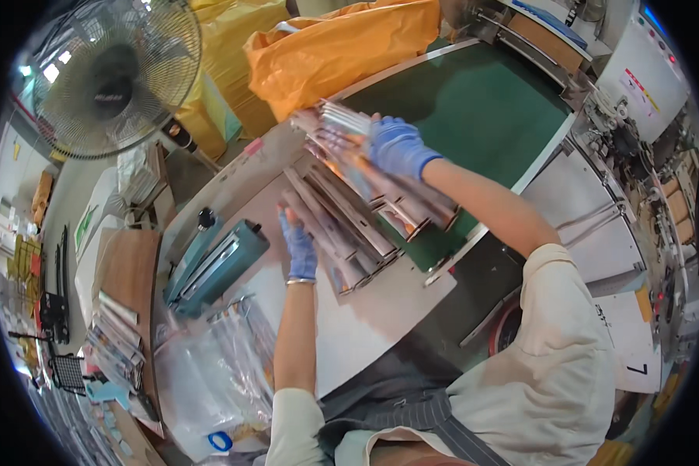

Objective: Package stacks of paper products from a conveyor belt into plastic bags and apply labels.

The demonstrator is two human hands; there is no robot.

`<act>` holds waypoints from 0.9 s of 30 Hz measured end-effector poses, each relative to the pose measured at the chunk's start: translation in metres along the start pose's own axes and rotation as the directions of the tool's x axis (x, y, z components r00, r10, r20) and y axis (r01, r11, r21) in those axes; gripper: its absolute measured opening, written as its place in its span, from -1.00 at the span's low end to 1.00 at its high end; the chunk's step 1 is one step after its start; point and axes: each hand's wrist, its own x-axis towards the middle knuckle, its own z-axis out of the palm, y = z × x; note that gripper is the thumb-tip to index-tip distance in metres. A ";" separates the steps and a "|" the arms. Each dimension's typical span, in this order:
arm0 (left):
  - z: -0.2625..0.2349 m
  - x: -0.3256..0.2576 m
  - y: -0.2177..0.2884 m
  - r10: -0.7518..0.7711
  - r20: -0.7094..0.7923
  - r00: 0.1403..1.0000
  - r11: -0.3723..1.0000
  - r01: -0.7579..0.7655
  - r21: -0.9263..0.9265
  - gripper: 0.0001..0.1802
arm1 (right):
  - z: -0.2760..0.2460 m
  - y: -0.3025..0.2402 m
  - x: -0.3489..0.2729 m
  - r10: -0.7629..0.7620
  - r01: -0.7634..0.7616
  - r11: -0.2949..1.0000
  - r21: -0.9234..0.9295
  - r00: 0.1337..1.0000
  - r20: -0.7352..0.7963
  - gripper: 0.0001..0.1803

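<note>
Blue gloves, silvery packets, green belt

Both the left hand (299, 247) and the right hand (398, 147) wear blue gloves, against silvery packets (349, 210) with orange and dark glints. Behind the packets lies a dark green conveyor belt (474, 109); beyond the belt, orange-yellow plastic bags (342, 46). Left of the packets sits a teal heat sealer (213, 264) on a pale grey table (349, 326).

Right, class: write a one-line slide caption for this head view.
Blue-gloved right hand and left hand gather long slim packets on a metal table beside a green conveyor belt.
</note>
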 end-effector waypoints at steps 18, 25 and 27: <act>-0.076 -0.128 0.051 -0.207 0.093 0.974 0.977 0.201 0.069 -0.40 | 0.161 -0.154 -0.160 -0.206 -0.597 0.135 0.790 0.764 0.612 -0.16; -0.093 -0.324 0.035 -0.296 0.001 0.955 0.955 0.296 -0.021 -0.44 | 0.069 -0.153 -0.329 -0.211 -0.600 0.006 0.800 0.781 0.588 -0.29; -0.080 -0.292 0.060 -0.179 0.084 0.980 0.983 0.182 -0.037 -0.54 | 0.058 -0.167 -0.295 -0.156 -0.432 0.102 0.896 0.883 0.443 -0.37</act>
